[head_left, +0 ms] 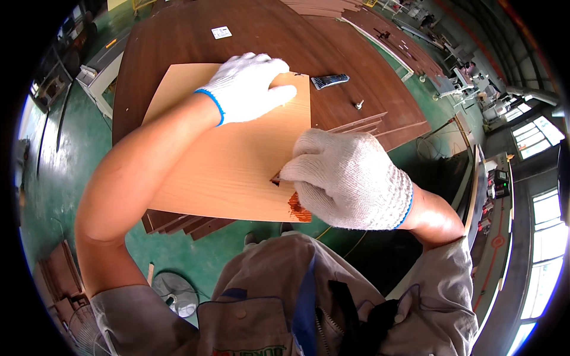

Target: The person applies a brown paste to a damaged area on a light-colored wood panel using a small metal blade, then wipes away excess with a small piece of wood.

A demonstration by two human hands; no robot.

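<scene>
A light wood-grain board [237,166] lies on a stack of dark brown panels. My left hand [249,83], in a white knit glove with a blue cuff, rests on the board's far part, fingers stretched out and thumb apart. Over the board's right edge my right hand [350,178], gloved too, is closed with its fingertips pinched. A thin tip shows at the pinch, touching a small dark brown spot [275,179] on the board; the rest of what it grips is hidden. Beside that hand, at the near right corner, is a reddish-brown smear [297,209].
A dark squeezed tube [330,81] and a small whitish piece [358,105] lie on the brown panels [172,35] to the right. A white label [221,32] sits farther back. A round grey fan-like object [176,293] stands on the green floor at lower left.
</scene>
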